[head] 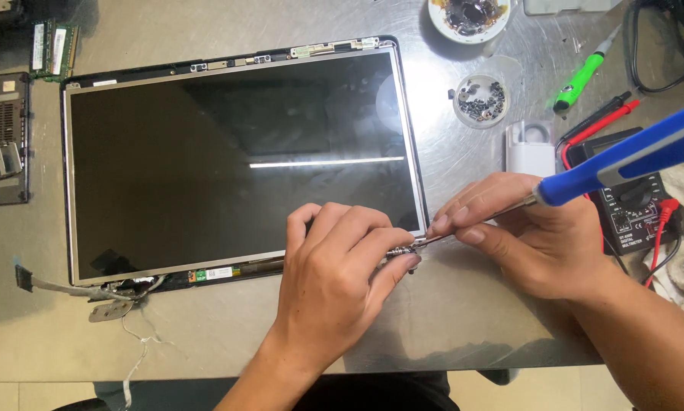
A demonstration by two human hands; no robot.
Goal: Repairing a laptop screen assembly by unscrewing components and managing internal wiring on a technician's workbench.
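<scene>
Working the screw at the hinge (403, 251) of the laptop screen (235, 160), near-right corner: right hand (532, 236) clamped on blue screwdriver (623, 156), left hand (342, 266) pinching the hinge (tip probably seated). Next: steady downward pressure.

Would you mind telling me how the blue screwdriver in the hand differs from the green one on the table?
The blue screwdriver is held in the right hand, tip at the screen's lower right corner hinge; the green screwdriver lies untouched on the table. The blue looks thicker and nearer the camera; the green slimmer, farther back. Both lie slanted.
</scene>
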